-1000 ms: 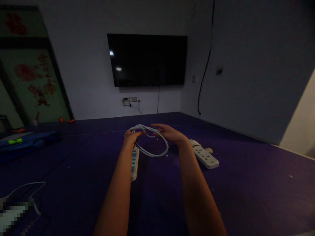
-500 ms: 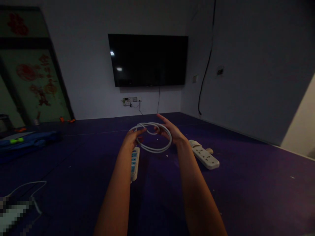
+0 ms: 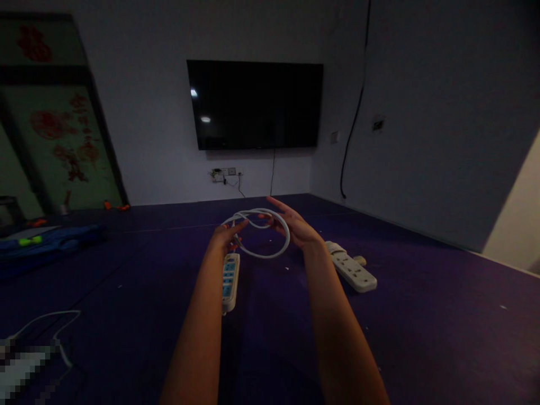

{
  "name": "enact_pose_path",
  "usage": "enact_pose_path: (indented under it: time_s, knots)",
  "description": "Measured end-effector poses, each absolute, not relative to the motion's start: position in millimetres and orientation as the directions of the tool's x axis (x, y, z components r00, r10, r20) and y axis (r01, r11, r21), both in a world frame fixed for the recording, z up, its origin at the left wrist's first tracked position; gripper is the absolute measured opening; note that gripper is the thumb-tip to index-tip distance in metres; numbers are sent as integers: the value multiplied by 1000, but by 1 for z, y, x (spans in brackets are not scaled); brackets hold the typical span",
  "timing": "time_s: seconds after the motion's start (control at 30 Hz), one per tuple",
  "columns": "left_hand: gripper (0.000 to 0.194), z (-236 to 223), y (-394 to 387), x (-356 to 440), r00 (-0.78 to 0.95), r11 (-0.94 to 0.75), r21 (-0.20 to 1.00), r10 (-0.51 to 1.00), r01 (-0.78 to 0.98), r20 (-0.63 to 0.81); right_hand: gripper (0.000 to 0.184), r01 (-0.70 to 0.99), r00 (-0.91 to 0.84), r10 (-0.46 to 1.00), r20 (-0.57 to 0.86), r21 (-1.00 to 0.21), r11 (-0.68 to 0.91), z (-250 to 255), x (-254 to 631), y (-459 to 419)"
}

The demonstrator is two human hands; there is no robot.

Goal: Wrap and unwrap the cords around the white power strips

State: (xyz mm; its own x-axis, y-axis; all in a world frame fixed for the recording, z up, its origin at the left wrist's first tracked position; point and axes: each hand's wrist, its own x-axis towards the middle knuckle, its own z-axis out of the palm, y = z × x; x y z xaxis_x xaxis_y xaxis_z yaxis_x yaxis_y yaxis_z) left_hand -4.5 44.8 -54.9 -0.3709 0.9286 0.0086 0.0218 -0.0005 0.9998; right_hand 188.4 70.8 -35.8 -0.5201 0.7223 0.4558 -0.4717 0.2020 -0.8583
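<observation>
A white cable (image 3: 270,257), looped into a coil, is held up above the purple floor between my two hands. My left hand (image 3: 223,236) is closed on the coil's left side, its thumb lying over the strands. At the right side, my right hand (image 3: 296,228) has its lower fingers curled at the cable, while one finger points out straight to the upper left. Below my left hand lies a white power strip (image 3: 231,281) with blue sockets, partly hidden by the forearm. Right of my right forearm is a second white power strip (image 3: 354,273), with its cord wound at the far end.
On the floor at lower left lies a thin white cord (image 3: 63,312) beside a blurred-out object. Blue cloth (image 3: 63,242) is spread at far left. A television (image 3: 257,104) hangs on the wall ahead, and a black cable (image 3: 352,126) dangles at the right wall.
The coil looks slightly smaller, its right edge having shifted a little left. My right hand has moved slightly left with it; my left hand stays nearly in place.
</observation>
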Motion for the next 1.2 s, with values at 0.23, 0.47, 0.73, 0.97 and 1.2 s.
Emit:
enact_pose_path:
  time_s: [0.23, 0.47, 0.73, 0.97, 1.2]
  knots:
    - [57, -50, 41, -14, -473, 64, 950, 876, 305, 92, 49, -382, -413, 811, 414, -887, 258, -34, 179, 77]
    - [53, -48, 39, -30, -456, 188, 811, 884, 554, 106, 22, -264, -363, 844, 395, -912, 313, -32, 166, 72]
    - [46, -51, 38, -42, -347, 172, 685, 930, 708, 125, 21, -203, -327, 825, 461, -887, 415, -26, 153, 66]
    - [56, -22, 17, -24, -311, -129, 650, 797, 749, 518, 22, -187, -295, 823, 485, -874, 448, -24, 145, 64]
    - [110, -5, -13, 19, 260, -651, 357, 656, 670, 709, 18, -131, -289, 780, 554, -830, 541, -20, 137, 59]
